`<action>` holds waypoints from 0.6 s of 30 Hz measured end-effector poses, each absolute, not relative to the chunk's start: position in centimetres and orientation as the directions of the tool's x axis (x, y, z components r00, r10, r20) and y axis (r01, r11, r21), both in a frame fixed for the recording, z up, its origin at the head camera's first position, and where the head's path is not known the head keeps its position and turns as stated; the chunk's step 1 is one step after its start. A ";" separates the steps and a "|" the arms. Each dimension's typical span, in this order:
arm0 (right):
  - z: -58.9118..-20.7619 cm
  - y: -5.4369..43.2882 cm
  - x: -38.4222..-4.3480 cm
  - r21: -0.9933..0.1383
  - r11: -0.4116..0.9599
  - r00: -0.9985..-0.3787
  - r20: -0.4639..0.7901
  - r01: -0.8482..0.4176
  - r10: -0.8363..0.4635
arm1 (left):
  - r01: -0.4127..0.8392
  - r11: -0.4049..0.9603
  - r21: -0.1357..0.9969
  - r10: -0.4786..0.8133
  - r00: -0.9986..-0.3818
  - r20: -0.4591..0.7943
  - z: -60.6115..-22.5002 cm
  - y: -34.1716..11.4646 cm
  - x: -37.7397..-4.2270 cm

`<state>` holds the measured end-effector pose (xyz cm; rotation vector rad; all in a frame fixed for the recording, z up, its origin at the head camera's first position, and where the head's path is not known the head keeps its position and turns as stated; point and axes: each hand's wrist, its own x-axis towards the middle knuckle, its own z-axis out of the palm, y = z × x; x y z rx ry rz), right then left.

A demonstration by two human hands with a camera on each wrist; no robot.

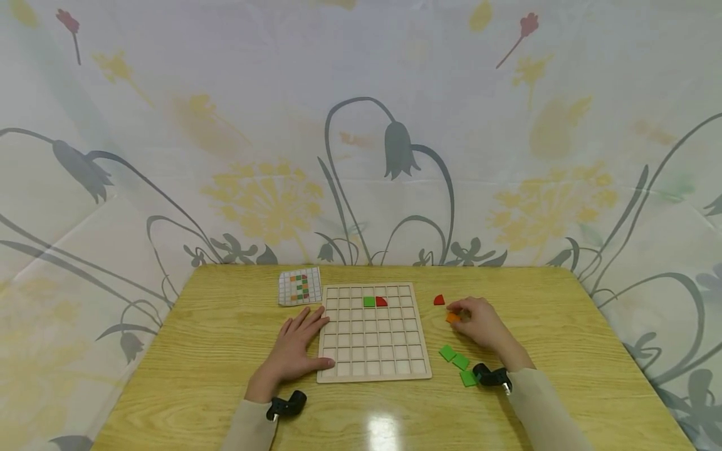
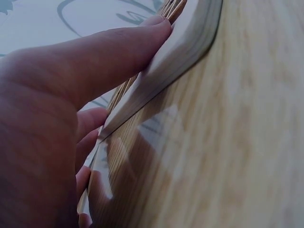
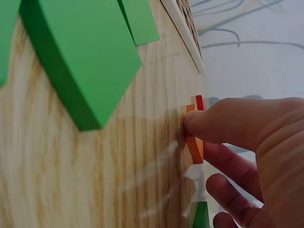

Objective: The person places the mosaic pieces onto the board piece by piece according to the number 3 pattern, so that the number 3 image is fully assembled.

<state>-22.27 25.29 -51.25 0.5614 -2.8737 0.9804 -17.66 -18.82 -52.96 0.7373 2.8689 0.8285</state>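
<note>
A wooden grid board lies on the table, with a green square tile and a red quarter-round tile side by side in an upper row. My left hand rests along the board's left edge with fingers spread; its thumb lies over the rim near the front corner. To the right of the board, my right hand pinches an orange tile between thumb and fingers, low over the table. A loose red quarter-round tile lies just beyond those fingertips.
Several green square tiles lie right of the board, near my right wrist. A paper card with a printed coloured grid pattern lies beyond the board's upper left. A patterned cloth hangs behind the wooden table.
</note>
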 end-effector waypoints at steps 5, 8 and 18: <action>-51.2 25.1 -22.1 -0.576 0.732 -0.930 0.174 -0.364 -0.325 | 0.432 0.737 0.520 0.466 -0.882 0.072 -52.9 -18.8 -17.6; -51.2 25.0 -22.1 -0.564 0.740 -0.929 0.177 -0.367 -0.325 | 0.431 0.732 0.527 0.468 -0.881 0.070 -52.9 -18.8 -17.6; -51.2 24.7 -22.1 -0.559 0.750 -0.934 0.171 -0.353 -0.313 | 0.437 0.728 0.528 0.469 -0.880 0.081 -52.8 -18.8 -17.6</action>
